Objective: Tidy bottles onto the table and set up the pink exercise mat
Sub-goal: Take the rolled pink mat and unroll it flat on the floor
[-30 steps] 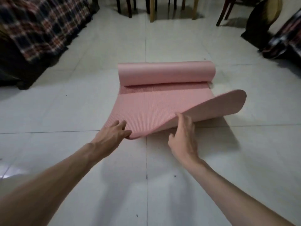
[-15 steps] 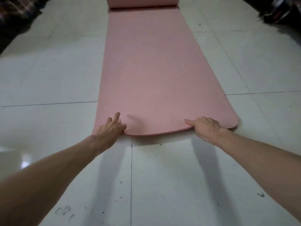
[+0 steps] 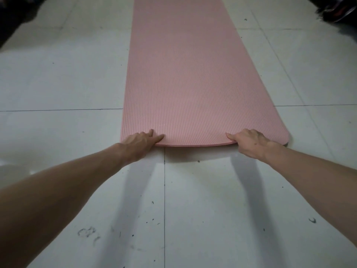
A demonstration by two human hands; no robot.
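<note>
The pink exercise mat (image 3: 189,78) lies unrolled and flat on the white tiled floor, running away from me past the top of the view. Its far end is out of sight. My left hand (image 3: 140,143) grips the near edge close to the left corner, thumb and forefinger on top of the mat. My right hand (image 3: 248,142) grips the same edge right of the middle, thumb on top and fingers tucked under. The near edge is lifted slightly off the floor between my hands. No bottles are in view.
White floor tiles (image 3: 58,84) spread on both sides of the mat, with dark specks and scuffs near me. Dark furniture (image 3: 17,18) sits at the top left, and a dark shiny object (image 3: 340,8) at the top right.
The mat went from mostly rolled with a curled near corner to unrolled flat. Its roll has passed out of view at the top. Both hands stay on the near edge.
</note>
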